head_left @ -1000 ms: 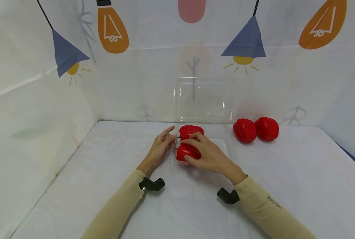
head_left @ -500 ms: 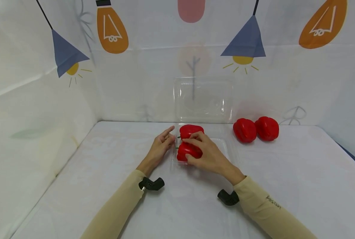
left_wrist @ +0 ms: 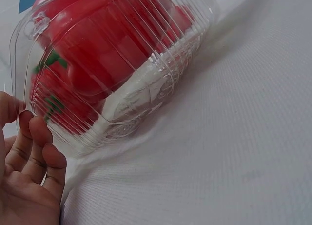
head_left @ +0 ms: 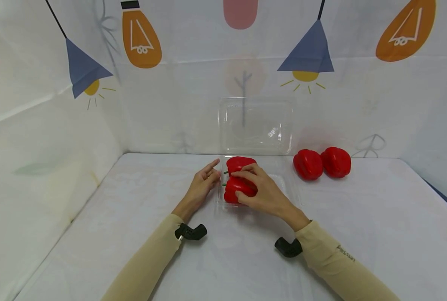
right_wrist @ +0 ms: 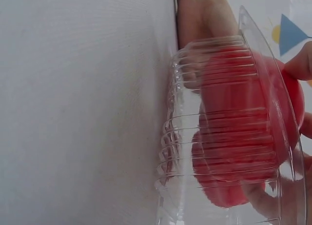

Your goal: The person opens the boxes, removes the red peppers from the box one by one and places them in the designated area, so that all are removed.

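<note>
A clear plastic clamshell tray (head_left: 280, 184) lies on the white table with its lid (head_left: 255, 125) standing open against the back wall. Two red peppers lie in the tray's left part, the far pepper (head_left: 238, 162) behind the near pepper (head_left: 232, 189). My right hand (head_left: 246, 184) grips the near pepper from above, thumb at the front and fingers over the back. My left hand (head_left: 204, 179) rests with relaxed fingers against the tray's left wall. In the left wrist view its fingers (left_wrist: 34, 152) sit at the ribbed tray (left_wrist: 146, 98) corner. The right wrist view shows the peppers (right_wrist: 234, 137) through the tray wall.
Two more red peppers (head_left: 308, 164) (head_left: 336, 161) lie side by side on the table to the right of the tray, near the back wall. Printed fabric walls close the left, back and right sides. White tabletop stretches in front of the tray.
My right hand has nudged the near pepper slightly farther back, closer to the other pepper. The left hand has stayed at the tray's side.
</note>
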A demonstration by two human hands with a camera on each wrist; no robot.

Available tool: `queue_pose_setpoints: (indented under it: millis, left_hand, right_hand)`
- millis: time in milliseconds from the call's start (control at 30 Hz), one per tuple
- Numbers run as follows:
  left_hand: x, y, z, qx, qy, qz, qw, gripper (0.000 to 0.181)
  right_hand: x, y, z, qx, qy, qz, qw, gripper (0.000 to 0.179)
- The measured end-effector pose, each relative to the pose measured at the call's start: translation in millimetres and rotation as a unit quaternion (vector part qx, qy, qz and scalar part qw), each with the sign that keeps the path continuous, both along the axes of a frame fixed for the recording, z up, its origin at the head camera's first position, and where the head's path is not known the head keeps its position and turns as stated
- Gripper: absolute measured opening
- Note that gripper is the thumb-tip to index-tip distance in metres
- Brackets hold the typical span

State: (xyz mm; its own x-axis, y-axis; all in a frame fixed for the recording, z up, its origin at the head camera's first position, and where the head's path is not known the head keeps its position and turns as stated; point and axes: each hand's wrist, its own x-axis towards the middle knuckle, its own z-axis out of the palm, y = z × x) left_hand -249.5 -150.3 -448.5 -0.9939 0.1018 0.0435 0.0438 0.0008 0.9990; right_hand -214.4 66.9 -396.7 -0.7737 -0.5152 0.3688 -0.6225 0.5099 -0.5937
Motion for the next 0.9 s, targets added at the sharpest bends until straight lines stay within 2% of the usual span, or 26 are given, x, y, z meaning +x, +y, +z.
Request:
queue_pose_setpoints:
  millis: [267,567,700,900]
  left_hand:
    - [-1.7,4.4,1.5,0.0,0.009,-0.002,1.0,0.049]
    - [-1.5,6.3,2.5,0.006,0.008,0.0,1.0,0.049]
    - [0.6,4.4,1.5,0.006,0.001,0.013,0.9999,0.048]
    - [3.1,3.1,1.6,0.006,-0.004,0.017,0.9998,0.048]
  right_hand:
    - [-0.2,4,-0.1,-0.017,0.033,0.011,0.9992,0.053]
    - [1.8,8,4.0,-0.025,0.133,0.046,0.9897,0.063]
    - [2.4,10,8.8,-0.023,0.13,0.058,0.9896,0.065]
    - [2.8,15,16.2,-0.007,0.103,0.048,0.9935,0.064]
